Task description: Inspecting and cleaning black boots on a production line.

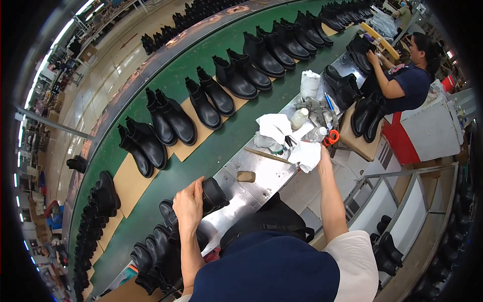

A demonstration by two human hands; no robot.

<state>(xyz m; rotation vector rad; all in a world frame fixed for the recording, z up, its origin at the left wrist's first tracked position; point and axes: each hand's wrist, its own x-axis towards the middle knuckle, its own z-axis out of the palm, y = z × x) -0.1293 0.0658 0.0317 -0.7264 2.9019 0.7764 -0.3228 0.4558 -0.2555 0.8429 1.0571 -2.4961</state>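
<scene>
My left hand (pixel 188 205) is closed on a black ankle boot (pixel 215 194) at the near edge of the metal worktop (pixel 236 201). Its fingers curl over the boot's edge, and part of the boot is hidden behind them. Off to the right, my right hand (pixel 325 160) grips a crumpled white cloth (pixel 305 156) above the worktop's edge; most of those fingers are hidden. Orange-handled scissors (pixel 331 137) lie just beyond that hand. Between my hands a small brown block (pixel 246 176) rests on the metal, near a thin wooden stick (pixel 265 155).
Pairs of black boots (pixel 241 75) line the green conveyor (pixel 196 151) on brown paper. More boots (pixel 156 246) crowd the near left. White bottles (pixel 299 118) and rags clutter the worktop. At the right a co-worker (pixel 412 80) handles a boot. A metal rack (pixel 402 191) stands at lower right.
</scene>
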